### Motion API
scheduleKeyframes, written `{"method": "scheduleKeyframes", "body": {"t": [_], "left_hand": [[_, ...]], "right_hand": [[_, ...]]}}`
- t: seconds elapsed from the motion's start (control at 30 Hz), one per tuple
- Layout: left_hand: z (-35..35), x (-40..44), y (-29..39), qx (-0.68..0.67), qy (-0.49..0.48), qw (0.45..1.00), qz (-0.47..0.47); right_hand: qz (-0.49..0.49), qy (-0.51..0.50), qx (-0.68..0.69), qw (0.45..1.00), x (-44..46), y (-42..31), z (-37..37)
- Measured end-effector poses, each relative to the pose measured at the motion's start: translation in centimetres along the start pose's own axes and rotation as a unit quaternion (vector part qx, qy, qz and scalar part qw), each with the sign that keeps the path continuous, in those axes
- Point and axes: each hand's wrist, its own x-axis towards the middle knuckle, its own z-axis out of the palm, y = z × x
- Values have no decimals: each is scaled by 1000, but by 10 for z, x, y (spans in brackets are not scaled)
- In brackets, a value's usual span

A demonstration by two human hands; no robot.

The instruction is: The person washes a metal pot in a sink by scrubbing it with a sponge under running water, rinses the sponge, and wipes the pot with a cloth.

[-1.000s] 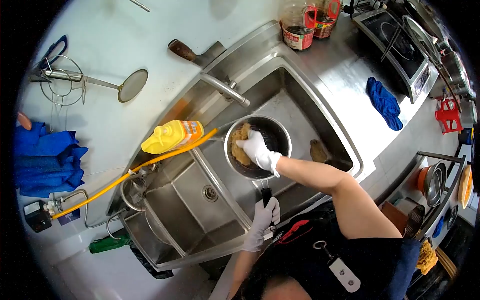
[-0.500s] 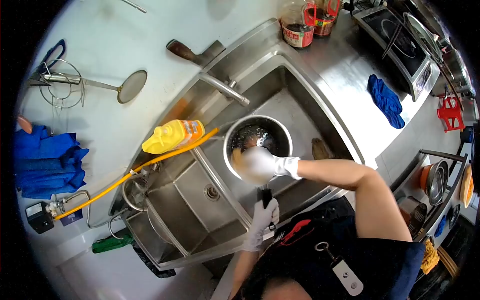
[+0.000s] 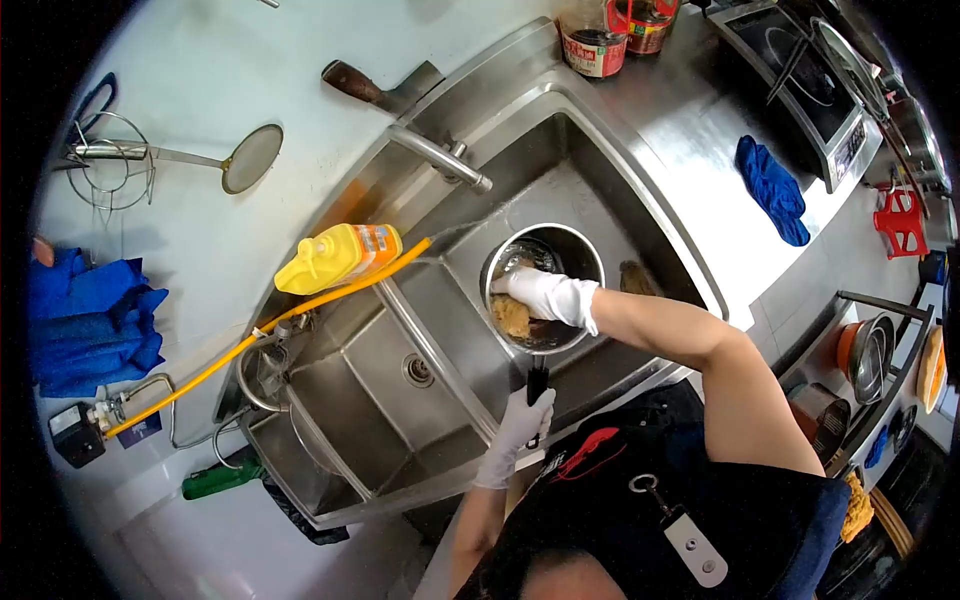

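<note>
A steel pot (image 3: 598,262) is in the right basin of the sink (image 3: 640,180). My left hand (image 3: 522,418), in a white glove, is wrapped round the pot's black handle (image 3: 538,384). Inside the pot, my gloved right hand (image 3: 545,296) presses a tan scrubbing pad (image 3: 512,316) against the inner wall; its fingertips are partly hidden. From the yellow hose (image 3: 370,280), a thin stream of water runs into the basin beside the pot. A brownish piece (image 3: 636,278) lies in the basin to the right of the pot.
A yellow bottle (image 3: 340,258) lies on the sink behind the hose. The faucet (image 3: 440,158) reaches over the basin; a cleaver (image 3: 385,90) rests behind it. On the right counter are a blue cloth (image 3: 770,190), an induction cooker (image 3: 800,80) and red-labelled jugs (image 3: 594,48).
The pot has shifted slightly right, away from the hose's end. My right hand moved from the pot's near rim back inside with the pad. My left hand kept its hold on the handle.
</note>
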Motion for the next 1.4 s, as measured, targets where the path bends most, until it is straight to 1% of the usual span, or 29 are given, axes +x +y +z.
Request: {"method": "scheduleKeyframes", "body": {"t": [0.07, 0.1, 0.13, 0.2, 0.23, 0.27, 0.33, 0.37, 0.43, 0.5, 0.53, 0.6, 0.63, 0.67, 0.73, 0.8, 0.83, 0.87, 0.93, 0.97, 1.0, 1.07, 1.13, 1.2, 1.23, 1.27, 1.3, 1.37, 1.4], "left_hand": [[1, 1, 0, 0, 27, 1000, -5], [-3, 5, -4, 7, 31, 999, -1], [-6, 10, -9, 16, 36, 999, 7], [-10, 13, -8, 4, 60, 997, 40], [-11, 8, 1, 12, 72, 995, 61], [-13, 5, 6, 19, 85, 993, 81], [-15, 7, 4, 26, 83, 994, 70], [-15, 8, 3, 31, 82, 994, 61], [-10, 11, 1, 41, 79, 995, 41], [1, 21, -4, 12, 71, 996, 45], [3, 22, -7, -3, 69, 997, 44], [-2, 18, -4, 21, 95, 993, 61], [-3, 16, -3, 31, 107, 991, 71], [-5, 12, -4, 35, 104, 992, 55], [-6, 8, -8, 43, 98, 994, 27], [-5, 5, -12, 32, 82, 996, 25], [-5, 5, -13, 27, 72, 997, 24], [-5, 4, -14, 21, 65, 997, 22], [-3, -2, -2, 45, 62, 997, 23], [-3, -5, 1, 58, 62, 996, 22], [-3, -5, -1, 56, 50, 997, 11], [1, 2, -7, 55, 23, 998, -7], [9, 2, -9, 22, 9, 1000, -16], [14, 4, -6, -32, 4, 999, -24], [17, 4, -4, -36, 8, 999, -23], [20, 3, -1, -41, 13, 999, -21], [22, 2, 2, -44, 18, 999, -19], [21, 0, 3, -44, 32, 998, -22], [20, -1, 3, -35, 39, 999, -12]], "right_hand": [[-8, -84, 64, 994, -1, 16, -8], [-114, -173, -23, 978, 11, 34, -20], [-232, -54, -303, 923, -27, 24, -6], [-270, -97, -494, 821, -33, 36, -20], [-394, -112, -581, 704, -33, 38, -31], [-415, -36, -712, 566, -40, 42, -48], [-370, 9, -822, 432, -35, 32, -66], [-313, -25, -841, 441, -31, 27, -67], [-285, -46, -712, 640, -41, 28, -45], [-272, -45, -543, 793, -34, 26, -24], [-290, -40, -494, 819, -32, 29, -22], [-326, -59, -525, 784, -32, 33, -34], [-390, -101, -660, 634, -12, 37, -60], [-408, -56, -749, 518, -23, 27, -74], [-291, -27, -908, 301, -26, 2, -84], [-356, 72, -919, 150, -19, -5, -87], [-400, 116, -901, 124, -16, -3, -84], [-384, 82, -913, 112, -14, -3, -84], [-406, 142, -883, 188, 0, 17, -81], [-300, 21, -883, 362, 5, 19, -76], [-234, 29, -839, 491, 17, 35, -72], [-298, -26, -654, 695, 25, 50, -64], [-239, -16, -311, 920, -4, 35, -38], [-386, 71, -334, 857, 19, 36, -29], [-370, 130, -420, 818, 1, 28, -17], [-495, 175, -515, 678, 24, 40, -22], [-531, 192, -605, 562, 32, 38, -27], [-586, 183, -708, 349, 45, 28, -47], [-520, 214, -792, 239, 43, 21, -54]]}}
